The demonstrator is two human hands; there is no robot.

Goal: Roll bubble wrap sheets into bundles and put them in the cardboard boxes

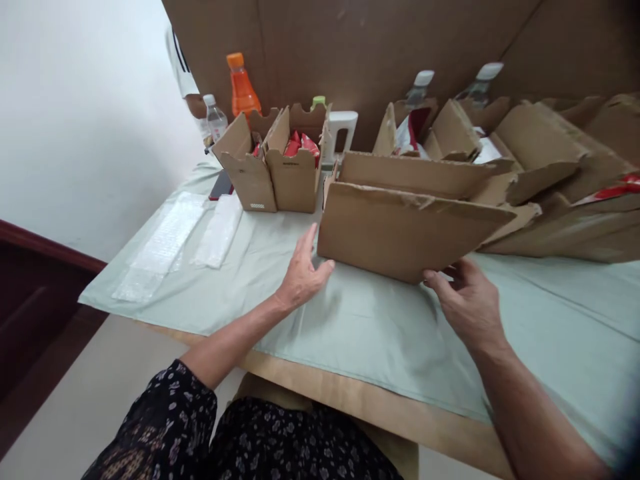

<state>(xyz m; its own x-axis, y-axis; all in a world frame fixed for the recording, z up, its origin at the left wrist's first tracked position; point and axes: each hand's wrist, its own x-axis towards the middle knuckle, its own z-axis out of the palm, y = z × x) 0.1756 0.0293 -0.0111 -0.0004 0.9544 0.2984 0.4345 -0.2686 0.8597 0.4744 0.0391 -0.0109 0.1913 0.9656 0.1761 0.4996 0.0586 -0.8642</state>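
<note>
In the middle of the table stands an open cardboard box (400, 230), its long plain side facing me. My right hand (470, 300) grips its lower right corner, thumb on the front and fingers partly hidden beneath the edge. Beside the lower left corner is my left hand (303, 270), fingers stretched out and holding nothing; I cannot tell whether the fingertips touch the cardboard. What lies inside this box is hidden by its front wall.
Two smaller cardboard boxes (295, 180) with red packets stand left. More open boxes (540, 147) fill the right, holding packets. An orange bottle (244, 87), clear bottles and a white handled object (343, 127) are behind. Bubble wrap sleeves (165, 233) and a phone-like object (221, 185) lie left.
</note>
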